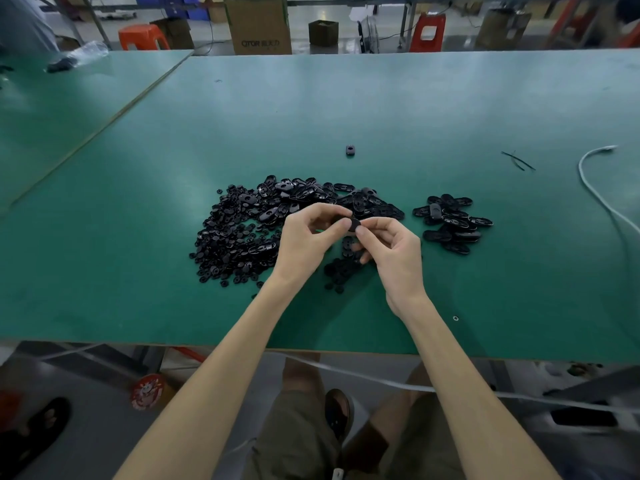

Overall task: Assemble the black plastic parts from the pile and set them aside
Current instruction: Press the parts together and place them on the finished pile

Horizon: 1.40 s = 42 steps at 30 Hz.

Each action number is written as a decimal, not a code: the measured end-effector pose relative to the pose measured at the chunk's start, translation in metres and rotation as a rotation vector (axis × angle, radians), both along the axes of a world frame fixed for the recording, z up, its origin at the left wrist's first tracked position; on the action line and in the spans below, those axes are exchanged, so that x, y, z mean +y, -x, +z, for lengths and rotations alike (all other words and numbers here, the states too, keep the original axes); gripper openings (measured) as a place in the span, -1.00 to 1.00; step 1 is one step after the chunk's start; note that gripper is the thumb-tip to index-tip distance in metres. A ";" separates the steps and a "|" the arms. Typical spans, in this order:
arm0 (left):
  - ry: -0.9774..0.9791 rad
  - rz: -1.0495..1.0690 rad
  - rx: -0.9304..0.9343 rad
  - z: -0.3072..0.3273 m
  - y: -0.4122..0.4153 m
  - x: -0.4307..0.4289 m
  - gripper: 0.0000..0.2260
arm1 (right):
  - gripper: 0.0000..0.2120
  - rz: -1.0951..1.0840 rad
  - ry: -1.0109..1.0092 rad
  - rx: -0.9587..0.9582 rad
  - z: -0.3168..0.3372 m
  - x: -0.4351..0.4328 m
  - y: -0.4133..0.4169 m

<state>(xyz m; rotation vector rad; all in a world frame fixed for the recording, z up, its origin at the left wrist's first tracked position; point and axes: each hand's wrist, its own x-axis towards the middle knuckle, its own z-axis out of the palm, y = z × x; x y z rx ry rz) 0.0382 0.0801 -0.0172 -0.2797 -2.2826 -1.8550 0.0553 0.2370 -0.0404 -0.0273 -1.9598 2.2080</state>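
Above the pile (239,233), left hand (304,239) and right hand (393,252) pinch one black plastic part (353,224); the cardboard box (258,24) reads "QTOR".

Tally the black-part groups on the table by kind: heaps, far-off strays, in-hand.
Heaps: 2, the main pile and the set-aside pile
Strays: 1, the lone part beyond the heaps
In hand: 1 visible, the held part pinched by left hand and right hand
Total: 4

Black plastic parts (242,230) glossy (light glints on edges); green table (311,109) matt, smooth; box (258,22) cardboard
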 end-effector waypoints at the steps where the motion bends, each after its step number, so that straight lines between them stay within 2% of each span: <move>1: -0.035 0.013 -0.006 0.002 0.001 0.001 -0.88 | -0.95 0.007 -0.011 0.001 0.000 0.000 0.000; 5: -0.107 -0.007 -0.074 0.009 0.006 0.004 -0.86 | -0.92 0.037 -0.048 -0.008 0.001 -0.001 -0.001; 9: -0.077 -0.047 -0.117 0.008 0.008 0.009 -0.92 | -0.90 0.069 -0.095 -0.002 0.002 -0.002 -0.002; 14: -0.066 -0.036 -0.084 0.008 0.007 0.005 -0.84 | -0.95 0.029 -0.033 0.012 0.002 -0.002 -0.002; 19: 0.011 -0.127 -0.096 0.012 0.005 0.001 -0.83 | -0.95 -0.011 -0.013 0.033 0.000 -0.001 0.002; 23: -0.013 -0.099 -0.150 0.012 0.004 -0.003 -0.85 | -0.98 -0.011 -0.039 0.041 -0.002 -0.001 0.003; 30: -0.050 -0.174 -0.184 0.019 -0.001 -0.007 -0.82 | -0.98 -0.027 -0.024 0.030 -0.003 0.000 0.003; 42: 0.015 -0.095 -0.215 0.022 -0.005 -0.003 -0.87 | -0.98 -0.022 -0.057 0.019 -0.006 0.000 0.004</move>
